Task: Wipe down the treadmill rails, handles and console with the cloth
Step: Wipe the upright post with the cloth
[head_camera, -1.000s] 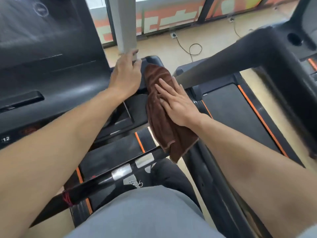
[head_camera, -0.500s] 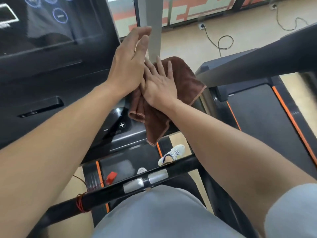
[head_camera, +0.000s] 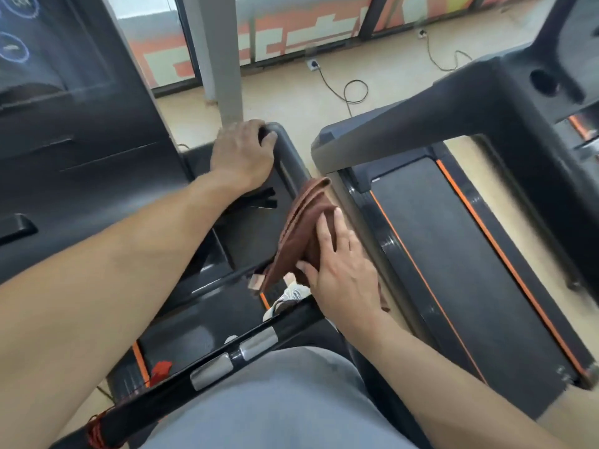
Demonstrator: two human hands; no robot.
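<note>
A brown cloth (head_camera: pixel 303 228) is draped over the treadmill's right side rail (head_camera: pixel 291 157), hanging down on its inner side. My right hand (head_camera: pixel 340 270) presses the cloth against the rail with straight fingers. My left hand (head_camera: pixel 241 153) grips the rail's far rounded corner, fingers curled over it. The dark console (head_camera: pixel 64 124) with its touch screen fills the upper left. A black crossbar handle (head_camera: pixel 227 361) with two silver pulse plates runs across in front of my body.
A second treadmill (head_camera: pixel 453 254) with orange belt stripes stands close on the right, its dark handrail arching overhead. A grey pillar (head_camera: pixel 223 59) rises behind the rail. A cable and wall socket (head_camera: pixel 346 89) lie on the beige floor. A red cord (head_camera: pixel 97 432) wraps the crossbar's left end.
My right hand has slid the cloth down the rail towards me, away from my left hand. My left hand has dropped from the pillar area onto the rail's far corner.
</note>
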